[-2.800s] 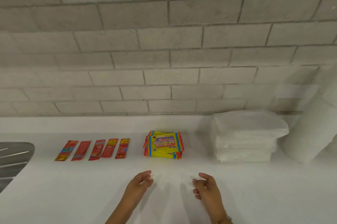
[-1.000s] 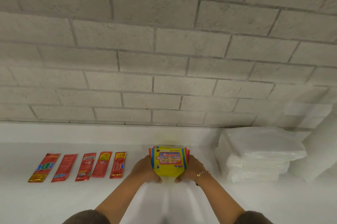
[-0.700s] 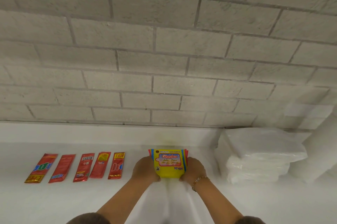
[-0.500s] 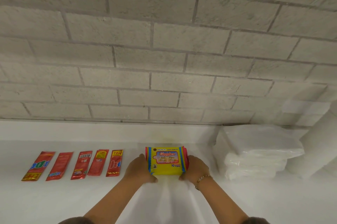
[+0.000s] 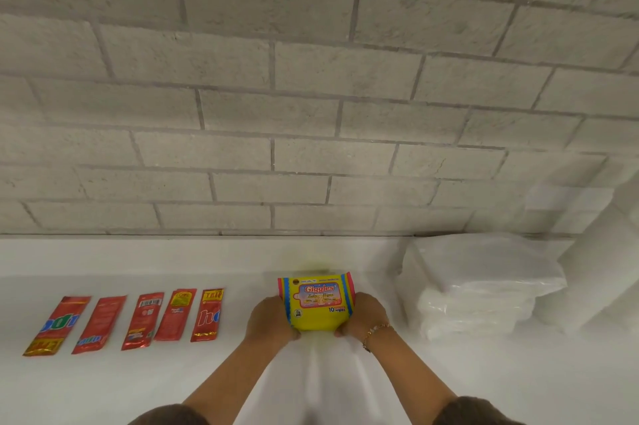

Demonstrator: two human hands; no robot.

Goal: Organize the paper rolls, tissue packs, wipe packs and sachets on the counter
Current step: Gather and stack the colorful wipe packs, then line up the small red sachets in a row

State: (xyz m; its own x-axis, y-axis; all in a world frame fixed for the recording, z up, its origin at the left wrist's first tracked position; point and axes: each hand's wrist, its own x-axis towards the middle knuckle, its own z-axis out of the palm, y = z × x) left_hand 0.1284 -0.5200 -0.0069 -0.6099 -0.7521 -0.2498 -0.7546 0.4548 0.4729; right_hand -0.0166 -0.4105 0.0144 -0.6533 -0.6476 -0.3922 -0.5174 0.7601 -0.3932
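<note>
A small stack of yellow wipe packs (image 5: 316, 303) sits on the white counter (image 5: 138, 383) near the back wall. My left hand (image 5: 269, 321) presses its left side and my right hand (image 5: 363, 317) presses its right side, both curled around the stack. Left of it, several red sachets (image 5: 138, 319) lie side by side in a row. To the right stands a pile of white tissue packs (image 5: 480, 283). White paper rolls (image 5: 598, 265) stand at the far right edge, partly cut off.
A pale brick wall (image 5: 311, 96) rises straight behind the counter's low back ledge (image 5: 173, 253). Bare white counter lies in front of the sachets and in front of the tissue packs.
Both hands reached forward from the counter's front and closed on the sides of the wipe pack stack. Over the last second they have held it and nudged it slightly on the counter.
</note>
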